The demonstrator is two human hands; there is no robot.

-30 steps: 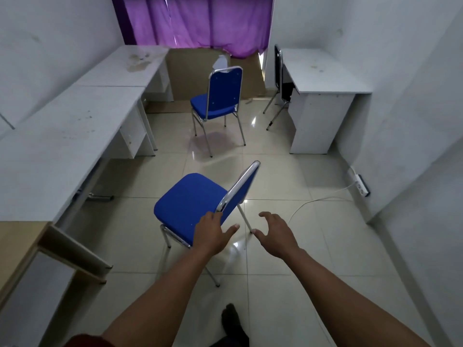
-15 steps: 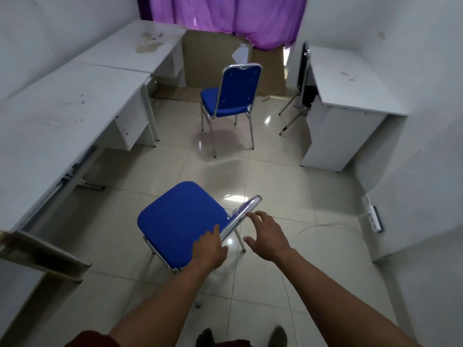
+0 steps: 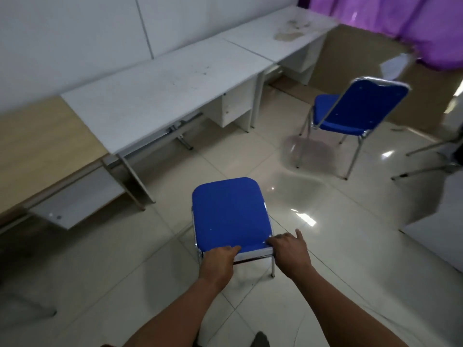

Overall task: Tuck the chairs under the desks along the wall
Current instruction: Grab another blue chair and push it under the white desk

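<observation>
Nothing to read here: no labels, brand marks, numbers or signs show on any surface in this head view.

Up top right we've got a purple curtain (image 3: 390, 18) hanging over a brown board (image 3: 355, 61) leaning on the far wall, with a white sheet of paper (image 3: 395, 66) stuck near its top edge. The beige tiled floor (image 3: 325, 246) is glossy, catching bright glare spots, and the left wall (image 3: 75, 33) is plain white.

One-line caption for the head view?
Both hands, left and right, grip the near blue chair's backrest, facing the white desks.
</observation>
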